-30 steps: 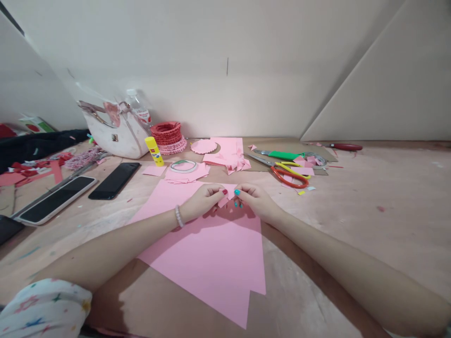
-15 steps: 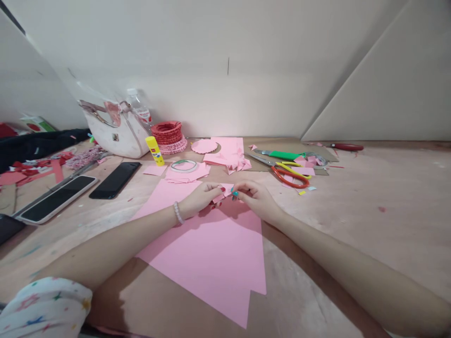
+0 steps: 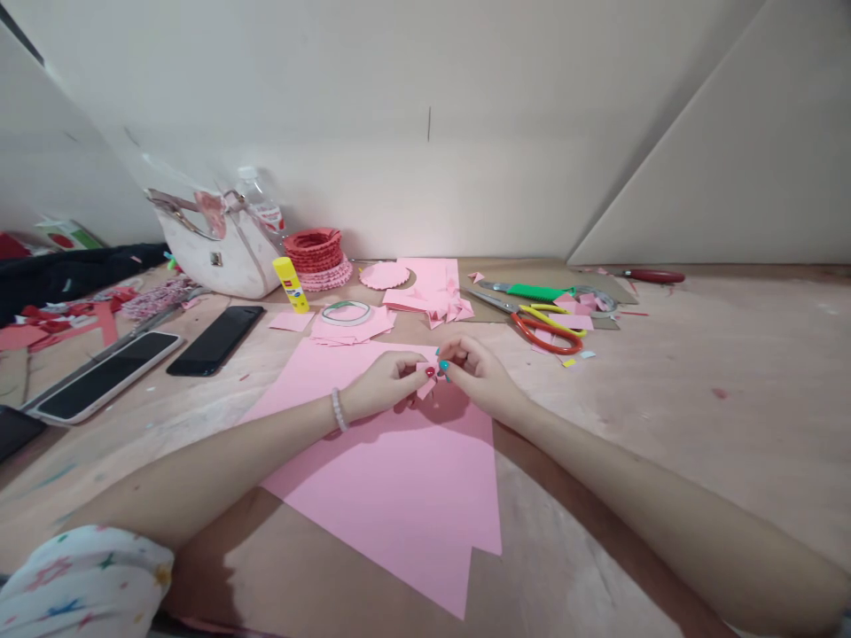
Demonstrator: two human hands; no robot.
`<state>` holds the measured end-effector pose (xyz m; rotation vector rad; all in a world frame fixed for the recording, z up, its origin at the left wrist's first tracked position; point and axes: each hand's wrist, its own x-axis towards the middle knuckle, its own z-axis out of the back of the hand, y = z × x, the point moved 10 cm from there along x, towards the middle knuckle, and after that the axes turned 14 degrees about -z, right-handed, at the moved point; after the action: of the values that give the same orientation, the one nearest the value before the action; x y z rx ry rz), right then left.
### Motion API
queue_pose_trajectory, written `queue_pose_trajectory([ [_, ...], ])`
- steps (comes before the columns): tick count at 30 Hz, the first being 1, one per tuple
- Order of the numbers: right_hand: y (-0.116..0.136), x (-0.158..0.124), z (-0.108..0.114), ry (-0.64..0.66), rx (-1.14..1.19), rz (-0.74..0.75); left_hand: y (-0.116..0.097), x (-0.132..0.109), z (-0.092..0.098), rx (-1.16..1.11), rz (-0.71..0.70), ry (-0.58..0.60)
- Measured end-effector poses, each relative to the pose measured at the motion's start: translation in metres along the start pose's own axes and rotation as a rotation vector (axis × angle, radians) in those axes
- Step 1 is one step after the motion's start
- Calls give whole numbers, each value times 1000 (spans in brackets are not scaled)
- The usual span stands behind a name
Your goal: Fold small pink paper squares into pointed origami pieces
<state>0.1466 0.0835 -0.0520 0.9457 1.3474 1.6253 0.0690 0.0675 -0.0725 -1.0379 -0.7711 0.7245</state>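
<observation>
Between my two hands is a small piece of pink paper (image 3: pixel 424 386), partly covered by my fingers. My left hand (image 3: pixel 384 385), with a beaded bracelet at the wrist, pinches it under a red-nailed thumb. On the other side, my right hand (image 3: pixel 485 378) has its thumb and fingertips closed at the paper's right edge. Beneath both hands lies a large pink sheet (image 3: pixel 392 478) with a notched lower right corner.
Behind the hands are orange-handled scissors (image 3: pixel 549 335), a green-handled cutter (image 3: pixel 538 292), folded pink pieces (image 3: pixel 448 307) and a tape roll (image 3: pixel 347 313). Leftward are a yellow glue stick (image 3: pixel 291 285), red paper rings (image 3: pixel 314 251), a white handbag (image 3: pixel 230 252) and a black phone (image 3: pixel 216 340).
The small pink paper has been turned and now hangs lower between the fingers. My left hand has shifted slightly right, closer to the right fingertips.
</observation>
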Motion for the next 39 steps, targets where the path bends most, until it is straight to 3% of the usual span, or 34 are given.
queue_pose_trajectory([
  [4, 1, -2, -3, 27, -3, 5, 0, -2, 3, 48, 27, -23],
  [10, -2, 0, -3, 52, 147, -73, 4, -2, 3, -55, 114, -29],
  [17, -3, -5, -21, 214, 139, -117, 1, 0, 1, -57, 60, -5],
  [24, -3, -2, -16, 154, 162, -102, 4, 2, -4, -49, 35, 55],
  [31, -10, -1, -6, 37, 59, -86, -15, 10, 2, 108, -158, 61],
  [34, -6, -2, -1, -34, -98, -32, -5, 8, 0, 85, -50, 86],
  [39, -5, -3, -6, 14, -146, -22, 11, 4, -2, 2, 102, 80],
])
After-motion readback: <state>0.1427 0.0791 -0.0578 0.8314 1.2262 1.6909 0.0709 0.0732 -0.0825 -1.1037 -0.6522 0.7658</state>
